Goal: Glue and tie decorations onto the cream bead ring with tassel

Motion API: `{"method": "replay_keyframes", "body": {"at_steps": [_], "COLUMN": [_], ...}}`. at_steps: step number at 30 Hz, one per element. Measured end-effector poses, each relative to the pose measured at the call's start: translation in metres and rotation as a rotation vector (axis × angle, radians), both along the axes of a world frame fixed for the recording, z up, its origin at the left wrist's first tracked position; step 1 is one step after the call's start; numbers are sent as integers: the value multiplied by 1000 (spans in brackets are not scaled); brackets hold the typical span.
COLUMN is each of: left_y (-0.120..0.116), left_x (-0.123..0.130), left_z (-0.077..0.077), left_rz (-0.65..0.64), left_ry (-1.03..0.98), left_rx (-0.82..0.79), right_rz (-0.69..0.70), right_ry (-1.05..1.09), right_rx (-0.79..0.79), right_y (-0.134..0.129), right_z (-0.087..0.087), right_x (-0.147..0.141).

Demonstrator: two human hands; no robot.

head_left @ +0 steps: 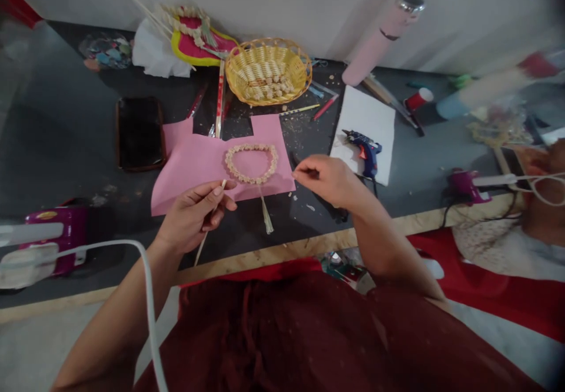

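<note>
My left hand (200, 206) is closed around a thin pale stick (200, 249), whose tip pokes out above the thumb and whose other end slants down toward the table edge. To the right, my right hand (324, 179) hovers by the corner of the pink sheet (194, 159) with thumb and fingertips pinched together; whatever may be between them is too small to make out. Between both hands, a beaded loop (228, 165) of small cream pieces lies on the sheet. A pale tassel (266, 215) hangs from it over the dark table.
A wicker basket (233, 80) with small cream pieces stands at the back. A blue glue gun (369, 155) rests on white paper (386, 122). A phone (140, 134), purple power boxes (70, 236), a pink bottle (368, 50) and a white cable (148, 274) surround the work. Another person sits at right.
</note>
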State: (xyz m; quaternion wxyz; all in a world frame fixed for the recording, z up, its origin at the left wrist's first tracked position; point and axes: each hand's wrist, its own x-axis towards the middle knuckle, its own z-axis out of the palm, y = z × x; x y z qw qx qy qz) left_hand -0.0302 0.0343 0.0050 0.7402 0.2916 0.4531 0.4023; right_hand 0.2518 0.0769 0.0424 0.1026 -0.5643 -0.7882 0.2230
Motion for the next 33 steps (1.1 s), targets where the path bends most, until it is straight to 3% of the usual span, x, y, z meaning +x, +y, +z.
{"method": "replay_keyframes", "body": {"at_steps": [4,10,22,33], "left_y": [-2,-6,-15,-26], "left_x": [6,21,30,48], "left_z": [1,4,8,7], "left_rz": [-94,-172,-261,-269], "left_ry": [33,113,205,287], "left_rx": [-28,-46,66,150], "right_rz": [1,-63,-154,-45], "right_ry": [-97,-190,-40,-222], "right_rx": [-50,-3,231,251], "right_y": [-27,-41,-62,-53], "right_z": [-22,-37,-40,-53], "right_x": [11,6,22,-2]}}
